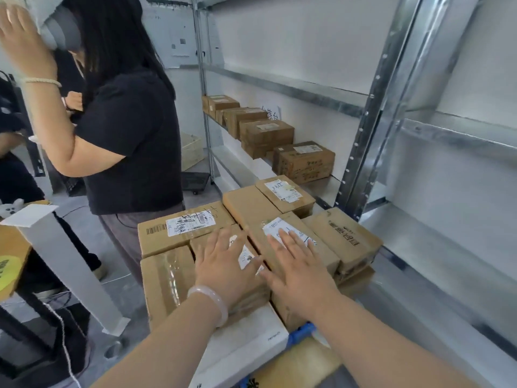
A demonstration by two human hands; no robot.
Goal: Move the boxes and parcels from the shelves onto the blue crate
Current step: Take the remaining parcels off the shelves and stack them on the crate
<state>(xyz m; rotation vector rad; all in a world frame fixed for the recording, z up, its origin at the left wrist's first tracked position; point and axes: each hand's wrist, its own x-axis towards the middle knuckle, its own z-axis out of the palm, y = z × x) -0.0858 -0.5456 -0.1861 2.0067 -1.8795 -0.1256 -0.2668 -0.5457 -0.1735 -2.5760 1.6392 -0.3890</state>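
Cartons [184, 228] crowding blue crate [302, 331], metal shelves [373, 91] alongside, floor [81, 219] perhaps concrete

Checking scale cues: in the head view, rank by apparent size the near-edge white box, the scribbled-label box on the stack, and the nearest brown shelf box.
1. white box, though it is closest and partly hidden.
2. scribbled-label box.
3. shelf box, farthest off, so its true size against the second is unsure.

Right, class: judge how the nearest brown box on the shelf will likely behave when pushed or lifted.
The brown box looks like stiff, square-cornered cardboard, so it probably keeps its shape. Wider than tall, it should slide on the shelf, not roll or tip.
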